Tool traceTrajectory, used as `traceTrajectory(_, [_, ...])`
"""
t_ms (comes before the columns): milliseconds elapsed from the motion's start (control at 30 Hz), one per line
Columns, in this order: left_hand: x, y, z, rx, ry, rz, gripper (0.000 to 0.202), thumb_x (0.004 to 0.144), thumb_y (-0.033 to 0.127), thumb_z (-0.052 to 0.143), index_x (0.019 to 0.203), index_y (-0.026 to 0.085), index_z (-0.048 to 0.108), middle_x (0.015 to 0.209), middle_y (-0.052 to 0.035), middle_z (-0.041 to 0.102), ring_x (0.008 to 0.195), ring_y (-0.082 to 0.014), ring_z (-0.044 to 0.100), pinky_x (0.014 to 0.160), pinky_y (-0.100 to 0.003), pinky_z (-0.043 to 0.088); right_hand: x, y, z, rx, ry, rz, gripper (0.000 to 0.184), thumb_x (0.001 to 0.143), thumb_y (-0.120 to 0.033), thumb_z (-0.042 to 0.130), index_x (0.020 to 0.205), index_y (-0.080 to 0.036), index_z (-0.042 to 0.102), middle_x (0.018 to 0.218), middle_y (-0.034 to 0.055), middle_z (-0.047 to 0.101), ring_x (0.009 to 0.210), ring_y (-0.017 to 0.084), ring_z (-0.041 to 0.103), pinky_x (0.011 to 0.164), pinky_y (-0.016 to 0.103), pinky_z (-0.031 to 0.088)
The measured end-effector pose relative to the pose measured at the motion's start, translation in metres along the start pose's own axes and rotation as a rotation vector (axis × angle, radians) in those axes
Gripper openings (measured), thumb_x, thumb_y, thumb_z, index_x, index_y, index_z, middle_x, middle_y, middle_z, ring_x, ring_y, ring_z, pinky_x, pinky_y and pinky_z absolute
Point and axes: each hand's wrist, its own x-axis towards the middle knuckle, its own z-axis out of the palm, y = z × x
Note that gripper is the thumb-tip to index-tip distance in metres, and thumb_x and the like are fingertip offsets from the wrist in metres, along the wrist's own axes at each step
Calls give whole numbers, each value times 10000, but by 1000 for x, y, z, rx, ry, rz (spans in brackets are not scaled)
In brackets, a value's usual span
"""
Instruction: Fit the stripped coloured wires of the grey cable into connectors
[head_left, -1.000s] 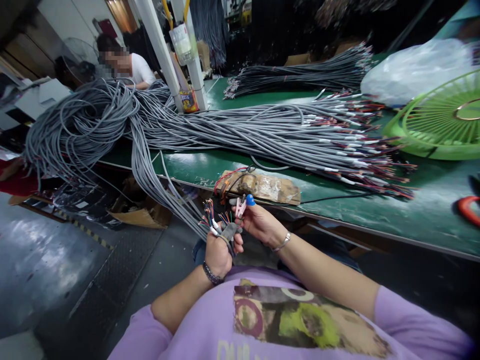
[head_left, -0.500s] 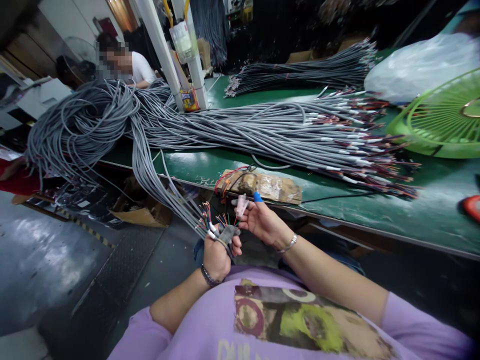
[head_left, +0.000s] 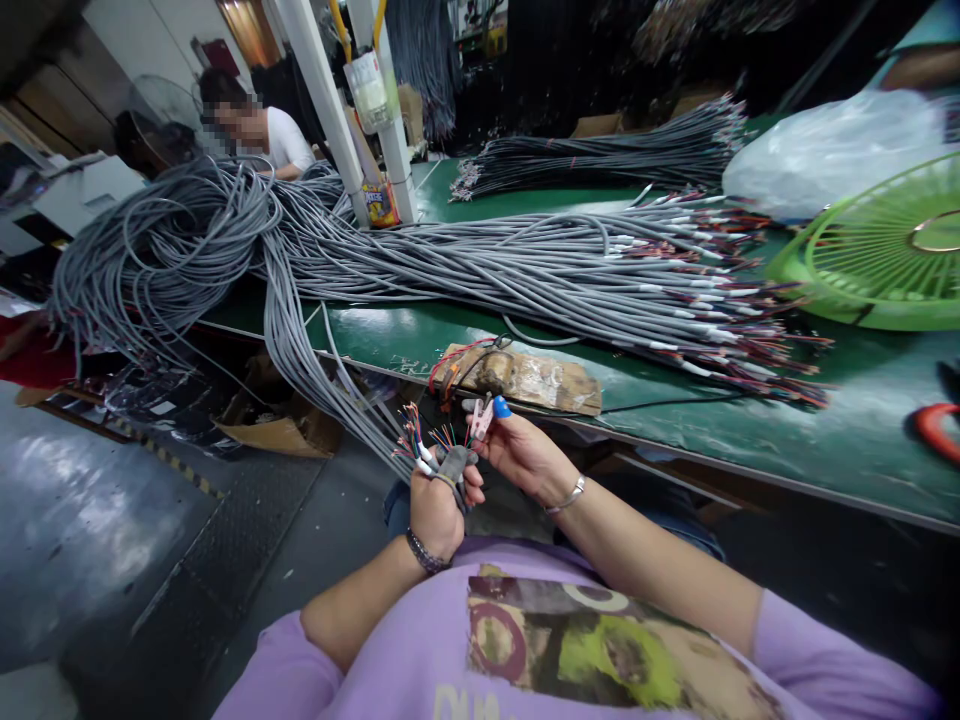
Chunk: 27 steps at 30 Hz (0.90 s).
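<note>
Wire sorting looks like the step in hand. The left hand (head_left: 435,512) has its fingers closed round the end of a grey cable (head_left: 352,415), with a grey-capped thumb pressing on it. The stripped coloured wires (head_left: 417,438) fan out above the fist. The right hand (head_left: 525,455) has its fingers closed on a small pink tool (head_left: 480,416), pinched between a blue-capped thumb and forefinger. The tool tip sits just beside the wire fan; I cannot tell if it touches a strand. The cable end is held in front of the person's chest, near of and below the counter (head_left: 825,440) edge, not resting on it. Its long axis runs diagonally, from the far left, where it drops off the counter with other cables, down to the near right into the fist. The stripped end points up and far, tilted a little right toward the tool. By my read, the next move calls for singling out one thin strand with the tool tip while the left grip holds firm, since the strands are fine and bunched close. On the counter are a big heap of grey cables (head_left: 487,265), a taped block (head_left: 532,378) at the near edge, a green fan (head_left: 885,250) far right and a plastic bag (head_left: 817,145) beyond it. A co-worker (head_left: 281,145) sits far left.
</note>
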Motion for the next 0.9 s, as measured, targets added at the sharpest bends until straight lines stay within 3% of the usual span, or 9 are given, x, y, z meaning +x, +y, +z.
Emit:
traceTrajectory(300, [0,-4,-1,1,9,-45,363,658,479,712,686,154,550,510,12,596,355,-73,491,361,-178,308,1,3,0,-35,20,-37,251,777,-444,690,798,-195,677,761,31,684,638,133,568,594,254,471])
traceTrajectory(667, [-5,-7,-10,-7,-9,7,364,719,492,681,676,157,546,511,14,593,350,-77,492,355,-185,321,-7,2,-10,19,-12,51,303,820,-515,599,818,-215,643,761,14,666,632,115,597,561,220,490])
traceTrajectory(833, [-7,-12,-16,30,-46,14,379,719,507,686,680,157,546,509,15,598,348,-79,499,352,-180,307,-14,-10,-17,-304,-169,298,402,734,-543,680,749,-142,657,646,27,639,504,95,546,489,227,494])
traceTrajectory(900, [-7,-15,-19,72,-74,23,384,734,514,675,675,156,549,509,11,601,353,-79,503,359,-181,313,-16,-16,-15,-458,-221,313,380,686,-500,738,710,-132,646,588,8,615,469,87,529,472,227,484])
